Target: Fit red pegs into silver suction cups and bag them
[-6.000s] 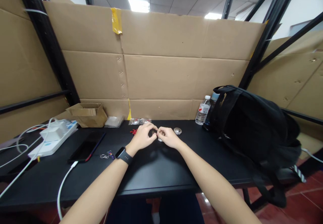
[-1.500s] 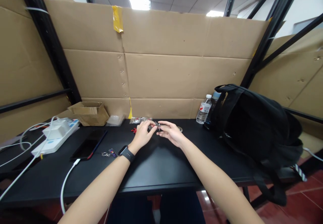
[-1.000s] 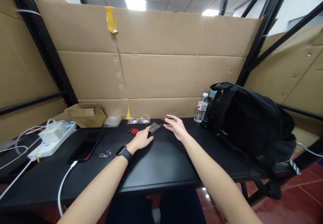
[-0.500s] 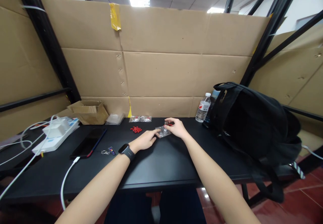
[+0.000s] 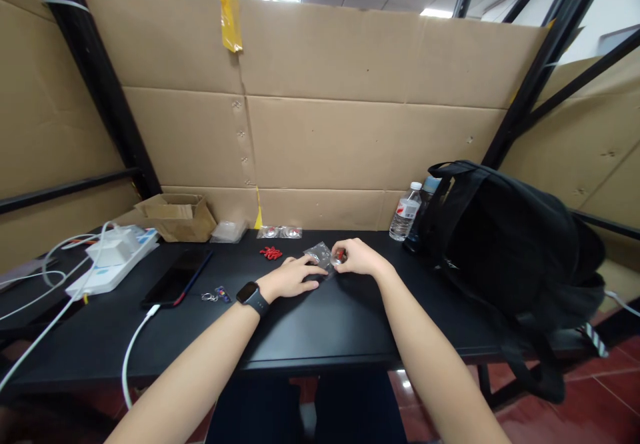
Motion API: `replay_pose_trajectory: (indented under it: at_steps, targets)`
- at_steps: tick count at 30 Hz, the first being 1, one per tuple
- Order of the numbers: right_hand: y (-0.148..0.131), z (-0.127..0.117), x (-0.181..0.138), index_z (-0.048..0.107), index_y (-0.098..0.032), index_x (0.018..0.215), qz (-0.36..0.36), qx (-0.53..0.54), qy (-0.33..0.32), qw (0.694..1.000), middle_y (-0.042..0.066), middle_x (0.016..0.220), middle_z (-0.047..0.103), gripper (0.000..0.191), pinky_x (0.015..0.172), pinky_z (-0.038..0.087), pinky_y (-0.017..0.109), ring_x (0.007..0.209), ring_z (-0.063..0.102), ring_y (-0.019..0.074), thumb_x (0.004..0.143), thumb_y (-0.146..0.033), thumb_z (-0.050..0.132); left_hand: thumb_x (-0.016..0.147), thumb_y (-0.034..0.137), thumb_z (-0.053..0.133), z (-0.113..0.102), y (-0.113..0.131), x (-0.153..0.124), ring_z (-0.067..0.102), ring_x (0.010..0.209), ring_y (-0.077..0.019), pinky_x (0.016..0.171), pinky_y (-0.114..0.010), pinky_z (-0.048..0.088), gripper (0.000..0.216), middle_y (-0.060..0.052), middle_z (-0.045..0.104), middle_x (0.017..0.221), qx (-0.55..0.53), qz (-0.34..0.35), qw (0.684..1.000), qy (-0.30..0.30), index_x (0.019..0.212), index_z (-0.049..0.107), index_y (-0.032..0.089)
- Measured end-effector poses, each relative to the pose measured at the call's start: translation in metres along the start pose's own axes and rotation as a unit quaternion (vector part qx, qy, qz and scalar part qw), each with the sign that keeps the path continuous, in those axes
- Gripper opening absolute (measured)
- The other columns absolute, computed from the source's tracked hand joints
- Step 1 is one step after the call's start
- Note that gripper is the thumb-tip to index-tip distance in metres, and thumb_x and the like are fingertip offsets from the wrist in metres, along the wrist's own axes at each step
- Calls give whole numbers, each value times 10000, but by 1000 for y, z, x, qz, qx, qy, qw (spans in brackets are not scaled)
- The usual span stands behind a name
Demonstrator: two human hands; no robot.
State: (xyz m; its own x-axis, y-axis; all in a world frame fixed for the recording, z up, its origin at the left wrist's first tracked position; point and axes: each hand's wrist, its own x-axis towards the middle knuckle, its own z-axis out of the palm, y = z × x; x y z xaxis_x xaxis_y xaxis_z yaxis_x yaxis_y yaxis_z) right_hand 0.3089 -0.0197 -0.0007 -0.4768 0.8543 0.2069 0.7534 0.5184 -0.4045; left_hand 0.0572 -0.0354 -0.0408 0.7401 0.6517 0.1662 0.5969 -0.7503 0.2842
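Note:
On the black table (image 5: 320, 324), my left hand (image 5: 293, 279) lies flat with its fingers stretched out, and the fingertips press on a small clear plastic bag (image 5: 319, 255). My right hand (image 5: 356, 259) is closed in a pinch on a small round metal piece with a red bit (image 5: 339, 255), held at the bag's right edge. A smartwatch (image 5: 253, 296) is on my left wrist. A little pile of red pieces (image 5: 271, 253) lies just left of the bag. Two more clear bags with round metal parts (image 5: 279, 232) lie by the cardboard wall.
A black backpack (image 5: 505, 237) fills the table's right side, with a water bottle (image 5: 405, 212) beside it. To the left lie a phone (image 5: 175, 277) on a white cable, a keyring (image 5: 214, 294), a white power strip (image 5: 107, 261) and a small cardboard box (image 5: 175, 216).
Six seconds ago both hands pinched something small together. Since then the right hand reached to the back, came back with the red-marked piece, and the left hand flattened onto the clear bag.

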Motion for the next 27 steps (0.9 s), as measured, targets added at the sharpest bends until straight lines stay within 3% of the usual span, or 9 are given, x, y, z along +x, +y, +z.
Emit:
replay_pose_trajectory:
  at_steps: [9,13,19,27]
  targets:
    - [-2,8,0,722,-207,777,35,-59,-30,997,26,727,706,198,622,425,244,691,639,181,620,-280,819,957,491,524,-2,3,-3,415,1399,-329,1095,-559,315,435,-74,426,1539,19,-19,999,-38,1391,540,460]
    - [1,14,4,722,-200,806,24,-33,-19,999,18,761,718,266,650,433,239,710,654,173,602,-286,871,948,489,540,-3,4,-2,394,1418,-322,1102,-546,313,432,-70,440,1535,14,-17,999,-37,1378,555,454]
    - [5,19,8,732,-189,845,11,9,-25,1000,-7,790,706,258,631,419,201,695,641,129,618,-148,848,936,473,561,1,1,-1,419,1399,-335,1107,-554,312,424,-67,439,1538,-1,-20,999,-29,1358,584,442]
    - [9,35,17,713,-191,853,1,16,47,999,-10,804,695,261,636,413,194,690,626,113,639,-93,829,924,477,577,0,0,-1,407,1410,-321,1118,-547,311,445,-59,436,1541,-9,-29,999,-31,1367,574,431]
